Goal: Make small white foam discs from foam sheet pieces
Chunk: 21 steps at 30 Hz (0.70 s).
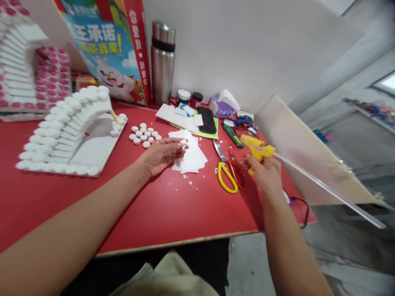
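Note:
My left hand [163, 155] pinches a small white round disc [183, 143] over a fanned stack of white paper [194, 158]. In my right hand [266, 168] is a yellow hot glue gun [257, 148], with a long clear glue stick [327, 188] jutting out behind it to the right. Several more white discs [145, 135] lie loose on the table, left of the paper. Farther left stands a white model staircase [74, 127] edged with rows of the same kind of disc. Scissors with yellow and red handles [227, 179] rest between the paper and my right hand.
On the red table [191, 218] are a steel flask [163, 65], a printed bag [108, 53], two small jars [183, 97], a black pouch [206, 119], a green utility knife [233, 135] and a purple tissue pack [224, 106]. A pink-and-white model [52, 78] stands far left; a pale board [302, 152] leans right.

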Motion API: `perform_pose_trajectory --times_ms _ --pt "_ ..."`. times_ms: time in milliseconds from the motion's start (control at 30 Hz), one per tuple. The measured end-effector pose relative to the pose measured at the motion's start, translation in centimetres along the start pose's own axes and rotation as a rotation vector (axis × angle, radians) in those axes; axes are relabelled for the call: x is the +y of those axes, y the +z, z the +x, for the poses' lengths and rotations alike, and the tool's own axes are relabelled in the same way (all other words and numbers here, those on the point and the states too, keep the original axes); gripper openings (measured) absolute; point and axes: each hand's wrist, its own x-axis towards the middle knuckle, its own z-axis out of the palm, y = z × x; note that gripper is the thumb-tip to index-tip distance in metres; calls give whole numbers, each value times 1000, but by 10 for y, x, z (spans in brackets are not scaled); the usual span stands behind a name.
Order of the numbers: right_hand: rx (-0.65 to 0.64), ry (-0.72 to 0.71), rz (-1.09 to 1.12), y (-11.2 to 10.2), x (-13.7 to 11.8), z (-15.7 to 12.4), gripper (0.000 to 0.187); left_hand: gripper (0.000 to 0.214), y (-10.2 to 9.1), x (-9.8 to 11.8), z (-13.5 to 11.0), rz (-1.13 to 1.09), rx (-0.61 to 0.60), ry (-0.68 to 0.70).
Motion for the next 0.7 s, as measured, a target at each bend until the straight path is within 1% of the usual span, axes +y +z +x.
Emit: perform_pose_trajectory --times_ms 33,67,167,200,233,267,333,400,500,567,700 --pt "54 41 84 4 -13 0 19 16 -1 1 1 -7 7 0" --pt "28 50 197 9 -27 0 19 15 -2 3 2 -16 14 2" --pt "-214 16 465 32 -62 1 15 10 -3 7 3 -47 38 10" --pt "-305 5 515 42 -69 1 14 10 -3 8 3 -51 48 8" --pt "-367 -7 541 52 -71 0 17 10 -3 9 3 -53 55 9" --pt "-394 -14 556 62 -70 -2 20 10 -3 9 4 -52 61 8" --pt "-406 -14 570 80 -62 -8 24 12 -4 9 4 -43 61 12" --pt "-429 19 543 91 -51 -16 27 14 -5 8 6 -32 56 37" --pt "-491 53 467 95 -42 -26 33 17 -7 5 8 -12 53 110" --pt "-509 64 440 94 -43 -28 36 20 -8 4 8 -7 57 143" --pt "-531 90 397 93 -47 -28 40 26 -8 4 7 -21 56 156"
